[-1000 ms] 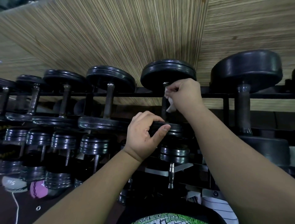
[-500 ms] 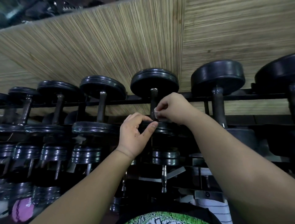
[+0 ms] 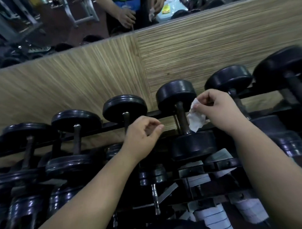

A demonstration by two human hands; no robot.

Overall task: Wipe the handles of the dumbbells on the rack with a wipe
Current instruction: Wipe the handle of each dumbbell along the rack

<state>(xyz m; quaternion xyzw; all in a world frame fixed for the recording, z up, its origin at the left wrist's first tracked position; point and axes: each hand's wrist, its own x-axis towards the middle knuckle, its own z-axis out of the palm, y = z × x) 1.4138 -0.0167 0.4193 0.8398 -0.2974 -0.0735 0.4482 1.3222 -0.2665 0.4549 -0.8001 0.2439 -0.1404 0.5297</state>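
Dangling from right hand [image 3: 219,111]: wipe [image 3: 196,120]

The left forearm [image 3: 98,188], coming in from 7 o'clock, and the right forearm [image 3: 264,163], coming in from 4 o'clock, are both bare from the frame's edge to the wrist. They are smooth and full in outline, and the right one looks far broader in this wide-angle view. The left hand [image 3: 142,139] and the right hand [image 3: 217,111] are bare as well, broad across the back, with short, rounded fingers and soft knuckles; the nails are too blurred to make out. At 12 o'clock a mirror [image 3: 65,24] shows reflected hands [image 3: 127,18], also bare, beneath a sliver of blue-green clothing [image 3: 117,2].
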